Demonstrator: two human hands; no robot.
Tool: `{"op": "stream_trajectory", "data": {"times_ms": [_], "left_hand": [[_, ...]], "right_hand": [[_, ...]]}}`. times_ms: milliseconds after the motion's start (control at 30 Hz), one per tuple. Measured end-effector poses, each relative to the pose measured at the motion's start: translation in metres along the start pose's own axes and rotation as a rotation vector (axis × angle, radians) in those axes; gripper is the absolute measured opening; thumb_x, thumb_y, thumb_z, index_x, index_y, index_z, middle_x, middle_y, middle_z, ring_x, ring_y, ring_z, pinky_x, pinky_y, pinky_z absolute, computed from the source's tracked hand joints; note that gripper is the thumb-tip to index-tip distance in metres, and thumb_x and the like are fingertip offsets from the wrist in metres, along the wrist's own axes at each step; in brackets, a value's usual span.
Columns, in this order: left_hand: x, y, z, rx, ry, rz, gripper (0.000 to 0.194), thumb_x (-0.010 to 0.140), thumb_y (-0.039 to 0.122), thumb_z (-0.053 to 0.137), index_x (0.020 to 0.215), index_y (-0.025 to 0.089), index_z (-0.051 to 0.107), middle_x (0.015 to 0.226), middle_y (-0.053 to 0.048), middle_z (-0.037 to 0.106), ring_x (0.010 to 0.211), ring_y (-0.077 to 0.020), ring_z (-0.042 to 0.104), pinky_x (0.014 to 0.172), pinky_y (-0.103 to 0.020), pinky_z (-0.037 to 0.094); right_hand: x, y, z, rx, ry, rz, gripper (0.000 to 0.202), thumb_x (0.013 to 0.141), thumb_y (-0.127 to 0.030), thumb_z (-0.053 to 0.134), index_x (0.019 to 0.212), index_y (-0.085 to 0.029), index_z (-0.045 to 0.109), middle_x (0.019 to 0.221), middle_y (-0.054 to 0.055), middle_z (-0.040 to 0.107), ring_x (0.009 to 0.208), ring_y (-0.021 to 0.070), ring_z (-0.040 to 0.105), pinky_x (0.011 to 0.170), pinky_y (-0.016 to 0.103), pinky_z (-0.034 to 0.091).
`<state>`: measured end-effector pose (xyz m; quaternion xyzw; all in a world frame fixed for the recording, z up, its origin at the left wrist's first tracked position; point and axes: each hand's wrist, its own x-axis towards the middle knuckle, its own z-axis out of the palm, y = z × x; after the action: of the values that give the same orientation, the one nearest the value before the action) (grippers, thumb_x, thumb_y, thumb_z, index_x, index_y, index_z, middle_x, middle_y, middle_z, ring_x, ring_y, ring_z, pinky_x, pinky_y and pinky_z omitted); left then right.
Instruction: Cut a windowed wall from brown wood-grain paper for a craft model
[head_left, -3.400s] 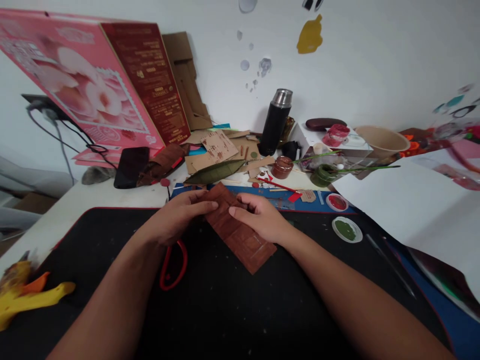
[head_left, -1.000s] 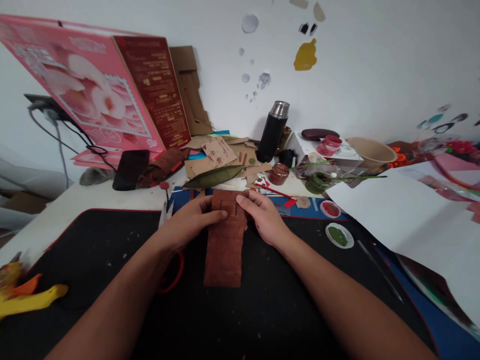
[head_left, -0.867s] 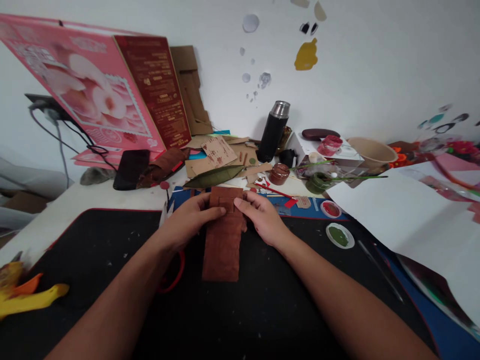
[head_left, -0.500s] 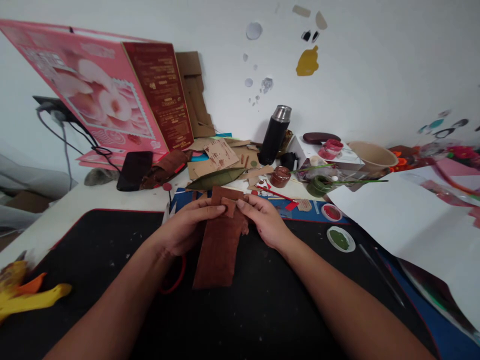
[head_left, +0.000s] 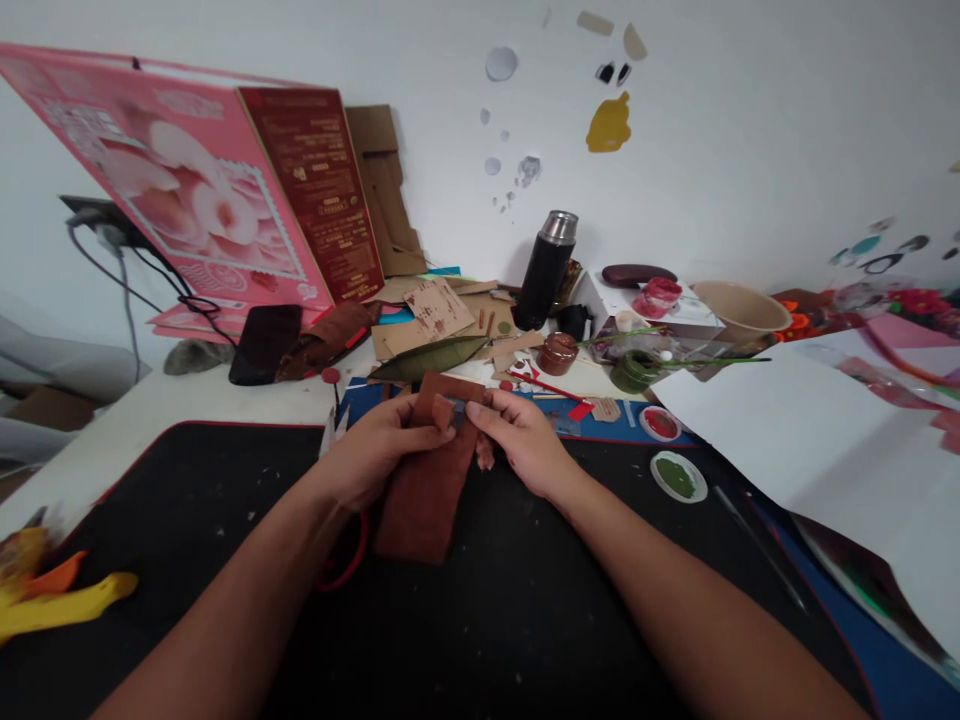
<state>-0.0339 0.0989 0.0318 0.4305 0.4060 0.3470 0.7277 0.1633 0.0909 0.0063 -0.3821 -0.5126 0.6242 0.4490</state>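
A flat reddish-brown strip point(head_left: 420, 510), like painted card, slants above the black mat between my hands. My left hand point(head_left: 379, 445) is closed on its left side, the thumb lying across the front. A small brown piece point(head_left: 442, 411) stands up from the strip's face by that thumb. Beside it shows a grey-blue patch point(head_left: 459, 407). My right hand point(head_left: 525, 445) pinches the strip's upper right edge, thumb in front and fingers behind. Below the right fingers hangs a crumpled brown scrap point(head_left: 485, 452). Scissors with a red handle point(head_left: 354, 565) lie partly hidden under my left hand.
Behind the black mat point(head_left: 570, 600) are a green leaf shape point(head_left: 431, 358), a black flask point(head_left: 547, 270), a brown paint jar point(head_left: 558, 353) and a green paint jar point(head_left: 632, 371). Paint lids point(head_left: 679, 476) sit right. A phone point(head_left: 264, 343) and yellow-handled tool point(head_left: 75, 603) are left.
The small brown piece has tilted up and left off the strip's face, uncovering a grey-blue patch. The strip's lower end has swung slightly left. Both hands keep their grip.
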Motion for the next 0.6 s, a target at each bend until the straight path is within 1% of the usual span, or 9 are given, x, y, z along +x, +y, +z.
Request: {"op": "stream_trajectory", "data": {"times_ms": [67,133,233,400,600], "left_hand": [[-0.001,0.0023,0.0021,-0.016,0.045,0.016,0.033,0.065,0.031,0.092,0.087,0.019,0.071,0.08,0.0,0.072,0.078,-0.0173,0.067,0.08,-0.031,0.053],[-0.0018,0.0039,0.0031,0.016,0.073,0.045,0.037,0.069,0.036,0.091,0.097,0.02,0.073,0.088,-0.002,0.075,0.082,-0.0184,0.068,0.081,-0.03,0.053],[-0.0017,0.0036,0.0025,0.095,0.072,0.07,0.046,0.075,0.044,0.088,0.112,0.022,0.074,0.1,-0.005,0.078,0.09,-0.0222,0.07,0.083,-0.033,0.054],[-0.0015,0.0011,0.0009,0.158,0.035,0.084,0.049,0.08,0.056,0.081,0.115,0.022,0.076,0.098,-0.006,0.079,0.084,-0.0218,0.07,0.081,-0.035,0.055],[-0.0024,0.0015,-0.0008,0.242,0.044,0.092,0.055,0.078,0.059,0.083,0.117,0.021,0.075,0.1,-0.007,0.079,0.089,-0.025,0.071,0.08,-0.035,0.054]], "right_hand": [[0.0004,0.0001,0.0002,0.017,-0.005,0.006,0.04,0.087,-0.061,0.073,0.087,-0.023,0.061,0.057,-0.007,0.06,0.046,0.0112,0.054,0.045,0.025,0.045],[0.0006,0.0,0.0005,0.027,-0.005,0.002,0.038,0.088,-0.06,0.072,0.089,-0.024,0.061,0.057,-0.007,0.06,0.046,0.0112,0.054,0.045,0.025,0.044],[0.0005,-0.0001,0.0008,0.028,0.007,-0.009,0.035,0.091,-0.057,0.071,0.091,-0.024,0.062,0.057,-0.007,0.059,0.046,0.0111,0.054,0.045,0.026,0.045],[0.0005,0.0006,0.0005,0.018,0.011,-0.024,0.034,0.092,-0.056,0.07,0.089,-0.024,0.06,0.057,-0.007,0.059,0.045,0.0112,0.054,0.045,0.026,0.044],[0.0006,0.0009,0.0007,0.044,0.015,-0.027,0.036,0.09,-0.057,0.072,0.089,-0.023,0.061,0.055,-0.007,0.06,0.044,0.011,0.054,0.044,0.025,0.045]]}}
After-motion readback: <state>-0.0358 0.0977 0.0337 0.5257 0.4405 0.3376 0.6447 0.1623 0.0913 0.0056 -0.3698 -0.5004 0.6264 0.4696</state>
